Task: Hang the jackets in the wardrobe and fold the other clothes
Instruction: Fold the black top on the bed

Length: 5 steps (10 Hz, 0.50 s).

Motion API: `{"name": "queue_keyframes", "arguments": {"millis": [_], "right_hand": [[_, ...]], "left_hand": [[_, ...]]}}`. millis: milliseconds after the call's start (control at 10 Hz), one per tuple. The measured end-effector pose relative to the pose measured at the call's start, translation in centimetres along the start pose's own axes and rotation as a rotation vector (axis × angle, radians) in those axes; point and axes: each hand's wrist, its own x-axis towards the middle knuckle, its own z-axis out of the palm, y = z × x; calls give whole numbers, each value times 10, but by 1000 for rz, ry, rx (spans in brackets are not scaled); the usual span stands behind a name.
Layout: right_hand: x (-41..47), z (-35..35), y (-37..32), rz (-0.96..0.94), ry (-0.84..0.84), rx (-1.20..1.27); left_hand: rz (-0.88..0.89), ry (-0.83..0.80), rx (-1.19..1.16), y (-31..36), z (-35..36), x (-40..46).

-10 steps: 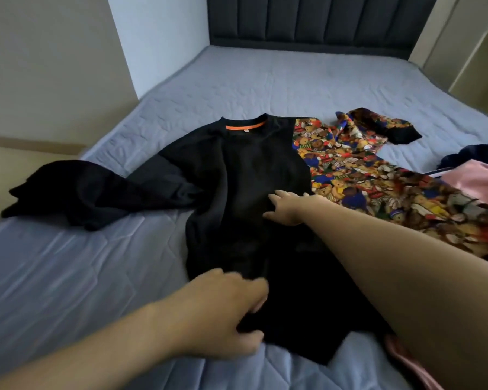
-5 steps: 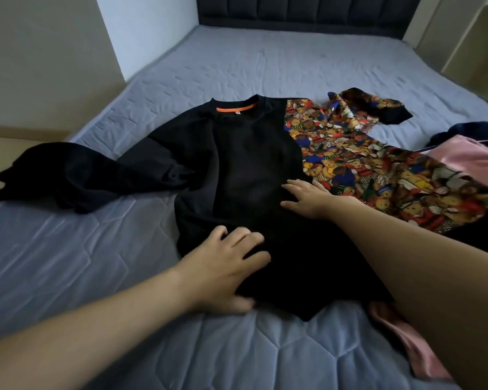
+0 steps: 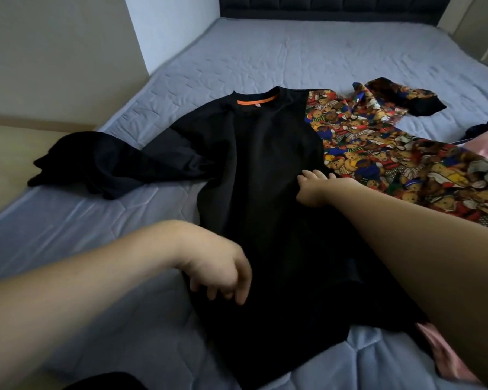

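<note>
Black sweatshirt [image 3: 265,192] lies flat on the bed [image 3: 293,57], face up, collar w/ orange tape [image 3: 257,100] at the far end, hem toward the person. Long axis runs near-to-far, roughly straight out from the body. Its one visible sleeve [image 3: 119,161] trails off to the person's left, bunched at the cuff near the mattress edge. The other side appears already folded in over the torso, giving a straight edge beside the teddy-print garment [image 3: 392,170], but black on black makes that hard to confirm.

Left hand [image 3: 220,268] is over the lower left part of the body panel, fingers curled loosely downward, tips at or just on the fabric; doesn't look like it's pinching anything, so relaxed, not gripping. Right hand [image 3: 316,187] sits at mid-torso near the right edge, fingers bent onto the cloth; can't tell if it pinches a fold or only presses.

Key relation: the loose sleeve lies left and beyond the left hand, well apart from the right. So the left hand is the nearer one to bring it across, prob. w/ the right pinning the torso. Pink fabric [image 3: 445,358] pokes out under the hem at lower right.
</note>
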Motion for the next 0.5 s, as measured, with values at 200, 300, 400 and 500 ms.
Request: {"name": "queue_keyframes", "arguments": {"millis": [200, 300, 400, 500], "right_hand": [[10, 10, -57, -125, 209, 186], [22, 10, -89, -123, 251, 272], [37, -2, -122, -112, 283, 387], [51, -10, -148, -135, 305, 427]], "left_hand": [[-712, -198, -397, -53, -11, 19], [-630, 578, -657, -112, -33, -1], [-429, 863, -1094, -145, -66, 0], [-38, 709, -1849, -157, -79, 29]]}}
